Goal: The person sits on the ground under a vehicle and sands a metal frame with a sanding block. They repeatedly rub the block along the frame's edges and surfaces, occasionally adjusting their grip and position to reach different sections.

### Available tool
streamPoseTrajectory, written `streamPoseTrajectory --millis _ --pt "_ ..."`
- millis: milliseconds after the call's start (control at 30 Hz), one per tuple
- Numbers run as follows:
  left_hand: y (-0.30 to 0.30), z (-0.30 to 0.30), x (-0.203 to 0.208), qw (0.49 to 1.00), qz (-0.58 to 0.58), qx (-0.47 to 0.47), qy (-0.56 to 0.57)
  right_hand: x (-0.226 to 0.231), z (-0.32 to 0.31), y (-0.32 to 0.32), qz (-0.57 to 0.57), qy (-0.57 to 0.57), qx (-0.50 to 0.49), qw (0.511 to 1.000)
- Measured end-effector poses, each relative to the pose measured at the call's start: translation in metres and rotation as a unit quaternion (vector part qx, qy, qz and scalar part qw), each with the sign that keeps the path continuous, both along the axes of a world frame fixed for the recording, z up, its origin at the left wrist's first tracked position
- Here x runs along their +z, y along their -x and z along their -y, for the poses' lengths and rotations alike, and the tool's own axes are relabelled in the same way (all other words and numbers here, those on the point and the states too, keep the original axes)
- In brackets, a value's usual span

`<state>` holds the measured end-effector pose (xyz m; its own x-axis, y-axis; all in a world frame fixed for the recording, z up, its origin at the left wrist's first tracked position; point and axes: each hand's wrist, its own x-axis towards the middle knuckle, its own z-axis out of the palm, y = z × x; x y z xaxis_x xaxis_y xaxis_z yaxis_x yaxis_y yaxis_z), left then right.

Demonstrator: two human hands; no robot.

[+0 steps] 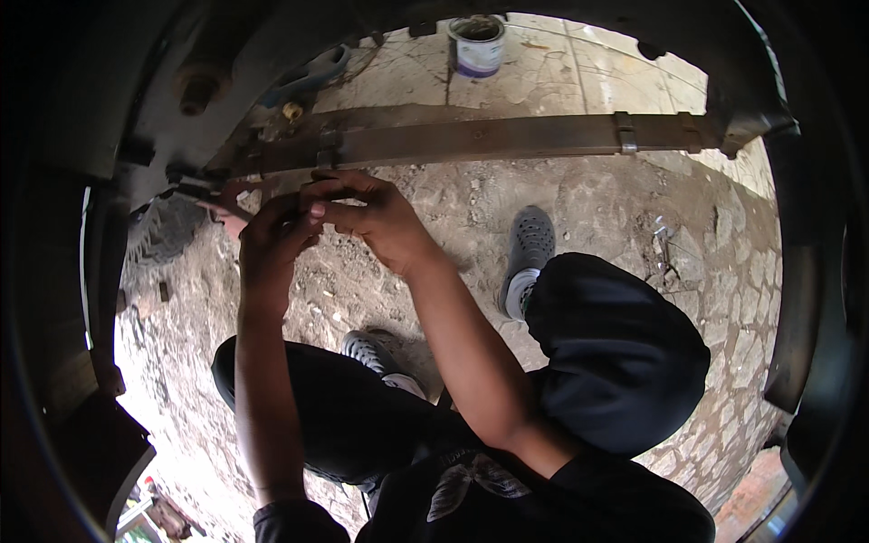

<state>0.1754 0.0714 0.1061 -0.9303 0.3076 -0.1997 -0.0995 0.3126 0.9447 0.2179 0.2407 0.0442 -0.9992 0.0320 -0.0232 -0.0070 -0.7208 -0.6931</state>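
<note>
Both my hands are raised in front of me, close together near the left part of a long rusty leaf spring (543, 138). My left hand (272, 237) is closed, its fingertips partly in shadow. Beside it my right hand (376, 217) has the thumb and fingers bent into a pinch, meeting the left fingertips. Whatever lies between the fingers is too small and dark to make out. A metal clip (625, 132) wraps the spring farther right. Just left of my left hand shows a reddish-pink shape (233, 217), perhaps another person's hand; I cannot tell.
Dark vehicle framework surrounds the view, with a bolt end (197, 92) at upper left. A paint bucket (477, 59) stands on paving beyond the spring. Small debris (665, 253) lies on the dusty ground at right. My grey shoes (530, 240) rest below the spring.
</note>
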Motion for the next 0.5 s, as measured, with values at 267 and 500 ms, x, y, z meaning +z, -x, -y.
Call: streamPoseTrajectory --millis 267,500 --pt "-0.001 -0.07 -0.015 0.956 0.109 -0.014 -0.273 -0.01 -0.042 -0.011 -0.038 0.136 -0.039 0.989" --pt "-0.007 -0.052 -0.015 0.951 0.152 0.03 -0.268 -0.023 -0.062 -0.015 -0.044 -0.003 0.044 0.998"
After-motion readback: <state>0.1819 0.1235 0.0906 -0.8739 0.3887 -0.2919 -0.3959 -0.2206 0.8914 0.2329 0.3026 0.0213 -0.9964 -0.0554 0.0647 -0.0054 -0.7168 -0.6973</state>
